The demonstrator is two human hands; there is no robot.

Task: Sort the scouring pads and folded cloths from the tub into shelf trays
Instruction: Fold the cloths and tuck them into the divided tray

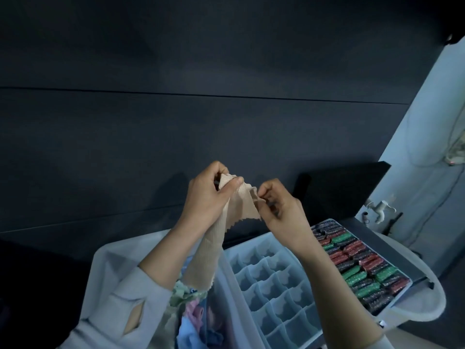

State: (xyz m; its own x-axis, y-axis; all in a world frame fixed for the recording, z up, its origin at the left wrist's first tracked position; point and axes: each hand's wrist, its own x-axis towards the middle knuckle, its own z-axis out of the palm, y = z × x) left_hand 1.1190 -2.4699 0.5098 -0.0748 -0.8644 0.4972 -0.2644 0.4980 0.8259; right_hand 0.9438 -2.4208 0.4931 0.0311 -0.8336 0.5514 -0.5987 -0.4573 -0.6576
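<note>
A dark panelled wall filled most of the view, with a pale wall and a small white tap off to the right. Below it, a translucent tub sat at lower left, holding a jumble of soft cloths in green, pink and blue. Just to its right lay a white divided tray whose visible cells looked unfilled, probably waiting for folded cloths. Beyond that, a second tray was packed with rows of red, green and dark scouring pads, so the pad half of the sorting seemed largely done. Above the tub, both hands held a beige ribbed cloth up at chest height, its lower end hanging down to the tub's rim. The left hand had thumb and curled fingers closed over the upper corner, while the right hand pinched the neighbouring edge between curled fingertips. Gripping it by two points along the top likely let the cloth hang straight, ready to be folded small enough for a cell.
</note>
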